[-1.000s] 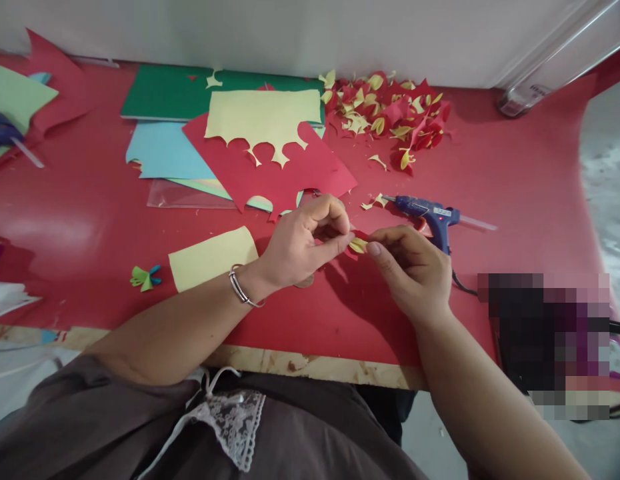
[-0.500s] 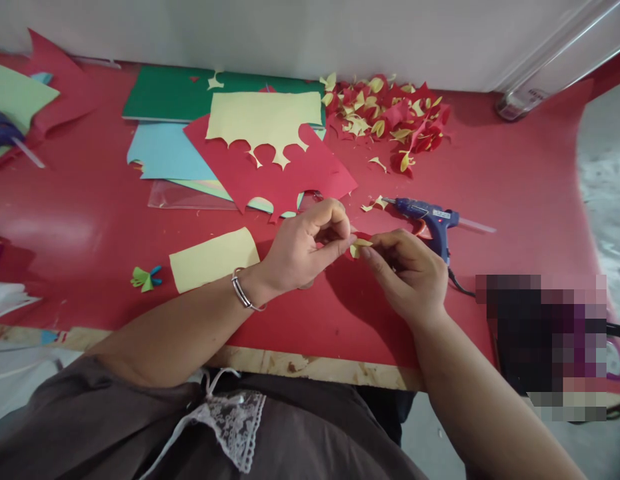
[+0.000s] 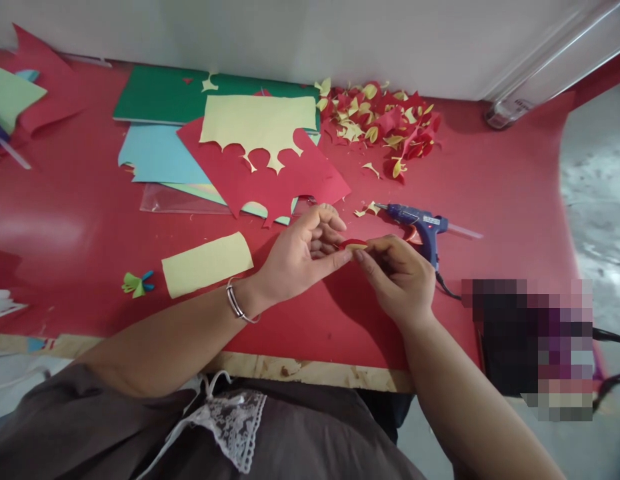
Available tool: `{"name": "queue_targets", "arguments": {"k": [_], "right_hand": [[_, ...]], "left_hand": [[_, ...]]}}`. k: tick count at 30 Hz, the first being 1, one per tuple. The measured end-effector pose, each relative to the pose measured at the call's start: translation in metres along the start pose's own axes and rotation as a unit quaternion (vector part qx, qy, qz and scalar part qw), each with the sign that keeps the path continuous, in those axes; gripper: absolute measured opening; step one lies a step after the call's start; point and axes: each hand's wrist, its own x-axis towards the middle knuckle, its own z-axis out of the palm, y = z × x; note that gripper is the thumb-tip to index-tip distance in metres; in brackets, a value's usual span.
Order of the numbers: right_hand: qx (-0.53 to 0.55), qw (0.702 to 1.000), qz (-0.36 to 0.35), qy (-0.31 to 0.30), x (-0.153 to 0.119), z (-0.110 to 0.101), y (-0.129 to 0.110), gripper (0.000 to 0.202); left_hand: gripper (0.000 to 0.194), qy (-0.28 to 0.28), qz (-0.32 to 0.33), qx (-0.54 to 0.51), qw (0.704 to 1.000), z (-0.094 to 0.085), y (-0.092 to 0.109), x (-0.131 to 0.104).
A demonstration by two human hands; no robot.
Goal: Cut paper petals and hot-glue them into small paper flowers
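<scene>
A small red and yellow paper petal [image 3: 354, 244] is held up over the red tabletop between my two hands. My right hand [image 3: 401, 277] pinches its right end between thumb and forefinger. The thumb of my left hand [image 3: 303, 257] lies against the petal's left part, with the other fingers loosely curled behind and the forefinger raised. A blue hot glue gun [image 3: 415, 220] with a clear stick lies just beyond my right hand, a small scrap of yellow paper by its nozzle. Left of my left wrist lies a pale yellow paper strip [image 3: 207, 265].
Red and yellow paper pieces [image 3: 380, 120] are heaped against the back wall. Cut yellow paper [image 3: 260, 120], red paper [image 3: 290, 180], blue paper [image 3: 163, 153] and a green sheet [image 3: 150, 93] overlap at the back. A green and blue paper flower [image 3: 137, 284] sits left; a clear tube stands back right.
The petal has turned, showing its red side above a thin yellow face. My left fingers have loosened from a pinch and spread a little. The whole view has shifted slightly.
</scene>
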Motion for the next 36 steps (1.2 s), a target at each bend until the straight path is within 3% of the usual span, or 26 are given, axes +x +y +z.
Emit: {"name": "queue_targets", "arguments": {"k": [10, 19, 25, 36], "right_hand": [[-0.036, 0.999, -0.028, 0.021, 0.002, 0.001, -0.002, 0.014], [-0.024, 0.999, -0.017, 0.025, 0.002, 0.004, -0.003, 0.015], [0.004, 1.0, -0.018, 0.023, 0.001, 0.0, -0.003, 0.011], [0.095, 0.992, 0.074, 0.023, 0.005, -0.004, -0.005, 0.017]], "left_hand": [[0.045, 0.084, -0.067, -0.104, 0.989, 0.021, -0.001, -0.003], [0.039, 0.149, -0.084, -0.121, 0.978, 0.03, 0.002, -0.002], [0.036, 0.097, -0.069, -0.051, 0.992, 0.023, -0.001, 0.001], [0.014, -0.012, 0.096, 0.073, 0.993, 0.001, -0.007, 0.005]]}}
